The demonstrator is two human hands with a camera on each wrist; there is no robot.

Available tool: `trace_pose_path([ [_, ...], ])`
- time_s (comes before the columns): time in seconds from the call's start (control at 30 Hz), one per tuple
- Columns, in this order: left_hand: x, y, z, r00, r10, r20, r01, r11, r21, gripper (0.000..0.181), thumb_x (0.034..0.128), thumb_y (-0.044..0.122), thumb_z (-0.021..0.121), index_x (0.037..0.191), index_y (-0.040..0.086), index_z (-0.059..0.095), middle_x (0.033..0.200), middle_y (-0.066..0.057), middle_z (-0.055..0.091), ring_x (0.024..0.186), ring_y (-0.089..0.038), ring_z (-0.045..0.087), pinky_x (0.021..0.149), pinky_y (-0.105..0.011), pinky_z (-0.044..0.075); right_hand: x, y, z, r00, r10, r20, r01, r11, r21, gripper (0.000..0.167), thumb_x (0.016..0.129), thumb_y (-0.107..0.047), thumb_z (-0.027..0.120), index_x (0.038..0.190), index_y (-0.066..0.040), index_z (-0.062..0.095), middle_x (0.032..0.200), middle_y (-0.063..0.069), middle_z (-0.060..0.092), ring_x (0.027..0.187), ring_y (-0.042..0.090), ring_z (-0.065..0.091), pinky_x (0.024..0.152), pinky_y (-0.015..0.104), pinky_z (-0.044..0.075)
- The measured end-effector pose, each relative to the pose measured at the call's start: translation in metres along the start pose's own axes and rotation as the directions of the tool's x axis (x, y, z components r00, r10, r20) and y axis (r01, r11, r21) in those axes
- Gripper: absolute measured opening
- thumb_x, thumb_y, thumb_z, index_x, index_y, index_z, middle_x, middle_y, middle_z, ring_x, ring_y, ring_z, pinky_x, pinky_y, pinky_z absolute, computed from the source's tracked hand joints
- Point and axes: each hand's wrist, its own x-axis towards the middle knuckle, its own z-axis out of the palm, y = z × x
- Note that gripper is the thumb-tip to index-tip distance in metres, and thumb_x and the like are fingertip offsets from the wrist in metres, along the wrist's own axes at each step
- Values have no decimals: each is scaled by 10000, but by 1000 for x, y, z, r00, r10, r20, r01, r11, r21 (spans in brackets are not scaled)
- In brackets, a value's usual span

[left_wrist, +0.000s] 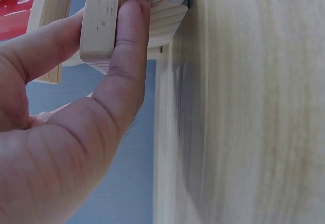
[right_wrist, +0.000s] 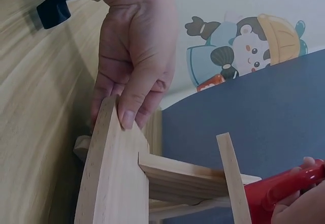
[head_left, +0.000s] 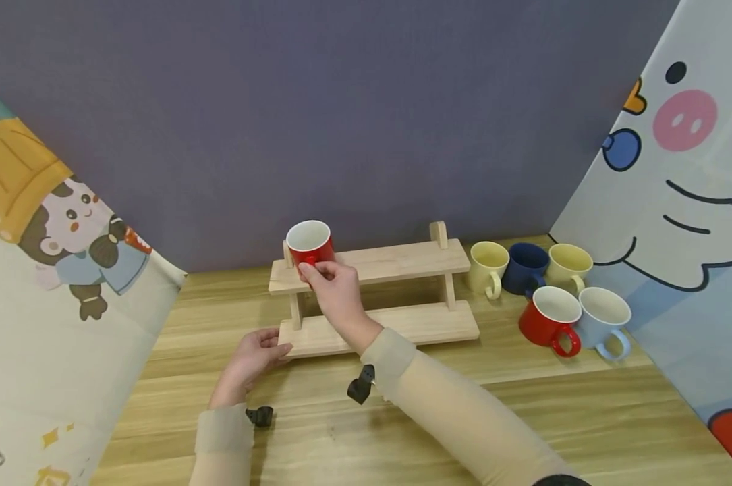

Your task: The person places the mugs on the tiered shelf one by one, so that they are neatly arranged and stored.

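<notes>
A two-tier wooden rack [head_left: 414, 325] stands on the table. My left hand [head_left: 251, 361] pinches the left end of its lower board; in the left wrist view the fingers of that hand [left_wrist: 86, 112] lie on both faces of the board [left_wrist: 99, 26]. My right hand [head_left: 341, 300] grips a red mug [head_left: 320, 252] by its handle at the left end of the upper board [head_left: 396, 263]. The mug is upright, its white inside facing up. In the right wrist view the red mug [right_wrist: 261, 196] is at the upper board, and whether it rests there I cannot tell.
Right of the rack stand several mugs: two yellow [head_left: 486, 264] [head_left: 569, 262], one dark blue [head_left: 523, 264], one red [head_left: 538, 325] and one light blue [head_left: 602, 317]. A grey-blue wall [head_left: 366, 121] rises behind, with printed panels on both sides.
</notes>
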Motion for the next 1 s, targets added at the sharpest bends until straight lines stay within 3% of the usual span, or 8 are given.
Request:
trace_pose_path([
  [0.33, 2, 2, 1, 1000, 2, 4, -2, 1000, 9, 537, 984, -35, 645, 1417, -212, 380, 1177, -272, 607, 976, -269, 656, 855, -400, 586, 0, -2, -9, 999, 29, -13, -29, 1000, 5, 264, 902, -247, 818, 913, 6, 745, 852, 37, 690, 752, 132, 630, 627, 237, 524],
  [0.57, -4, 0, 0, 1000, -9, -7, 10, 1000, 29, 566, 988, -19, 646, 1418, -235, 347, 1198, -281, 590, 1005, -289, 650, 867, -408, 581, -6, -6, -17, 999, 50, 10, -50, 998, 50, 247, 912, -251, 808, 972, -19, 748, 915, 42, 710, 835, 171, 656, 714, 285, 569],
  [0.77, -5, 0, -1, 1000, -18, -3, 19, 999, 43, 554, 994, 12, 652, 1415, -218, 376, 1182, -251, 614, 1004, -282, 661, 881, -410, 574, -13, -13, -37, 996, 84, 43, -85, 996, 28, 267, 915, -311, 798, 1029, -72, 765, 1018, 9, 725, 950, 187, 666, 820, 331, 578],
  [1.0, -4, 2, 0, 1000, -14, 6, 14, 999, 51, 543, 993, 1, 644, 1407, -228, 377, 1161, -238, 628, 975, -245, 662, 858, -369, 580, -19, -22, -66, 986, 116, 122, -107, 991, -74, 274, 919, -324, 794, 1072, -98, 776, 1033, -7, 727, 954, 199, 657, 827, 356, 565],
])
